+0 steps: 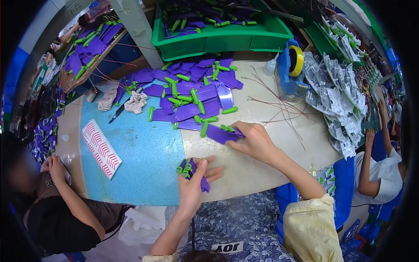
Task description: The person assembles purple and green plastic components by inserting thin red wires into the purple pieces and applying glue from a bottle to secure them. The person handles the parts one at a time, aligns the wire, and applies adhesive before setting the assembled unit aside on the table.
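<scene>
My left hand point(194, 179) is near the front edge of the table, holding several purple plastic parts with green ends point(185, 168) bunched together. Farther forward and to the right, my right hand point(254, 140) grips a flat purple plastic part point(219, 134) by its right end. A green tip sticks out at that part's left end, and more green shows by my fingers. Just beyond lies a loose pile of the same purple and green parts point(192, 98), spread toward the back of the table.
A green bin point(222, 43) of similar parts stands at the back. At right are a blue dispenser with yellow tape point(297, 61), thin wires point(279, 102) and stacked grey-white mouldings point(334, 91). A red-striped sticker sheet point(101, 148) and a knife point(116, 114) lie left. Another person point(65, 196) sits at left.
</scene>
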